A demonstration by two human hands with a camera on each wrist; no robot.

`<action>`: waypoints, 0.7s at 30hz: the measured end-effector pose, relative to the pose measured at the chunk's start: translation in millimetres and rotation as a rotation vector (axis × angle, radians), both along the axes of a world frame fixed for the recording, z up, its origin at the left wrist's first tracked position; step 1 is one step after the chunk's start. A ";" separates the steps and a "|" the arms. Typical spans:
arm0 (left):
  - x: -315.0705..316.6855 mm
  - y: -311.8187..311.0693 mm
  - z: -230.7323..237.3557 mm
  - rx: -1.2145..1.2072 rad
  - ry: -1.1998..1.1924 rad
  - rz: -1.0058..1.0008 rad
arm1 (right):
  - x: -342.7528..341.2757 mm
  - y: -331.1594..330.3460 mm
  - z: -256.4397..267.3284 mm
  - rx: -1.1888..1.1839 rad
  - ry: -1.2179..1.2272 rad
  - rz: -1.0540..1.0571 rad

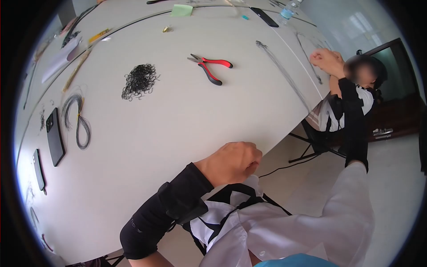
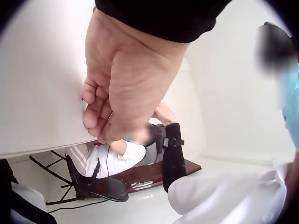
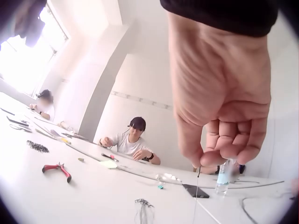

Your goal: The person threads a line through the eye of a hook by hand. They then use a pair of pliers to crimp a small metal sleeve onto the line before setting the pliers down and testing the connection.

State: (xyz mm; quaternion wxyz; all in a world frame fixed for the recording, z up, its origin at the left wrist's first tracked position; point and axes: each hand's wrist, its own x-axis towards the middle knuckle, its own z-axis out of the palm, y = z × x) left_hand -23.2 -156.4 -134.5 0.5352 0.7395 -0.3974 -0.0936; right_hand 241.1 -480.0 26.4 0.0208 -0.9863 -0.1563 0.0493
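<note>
My right hand (image 1: 328, 62) is stretched out to the right above the table's edge, its black sleeve overlapping a seated person. Between thumb and fingers it pinches a small dark hook (image 3: 199, 171), from which a thin clear line (image 3: 196, 200) runs straight down. My left hand (image 1: 229, 162) is held near the table's front edge, close to my body. Its fingers (image 2: 92, 115) are curled in toward the palm with the thumb against them; I cannot tell whether anything is pinched there. Red-handled pliers (image 1: 209, 66) and a pile of black hooks (image 1: 140, 81) lie on the table.
A bundle of line with hooks (image 1: 280, 66) lies on the right. On the left are a coil of grey line (image 1: 84, 129) and two phones, the larger a dark phone (image 1: 54, 137). A water bottle (image 1: 289, 11) stands at the back. A seated person (image 1: 329, 113) is close by on the right.
</note>
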 end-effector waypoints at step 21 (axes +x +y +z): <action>5.5 3.8 4.4 -0.021 0.105 0.006 | 116.5 101.8 -104.3 -0.034 -0.022 0.225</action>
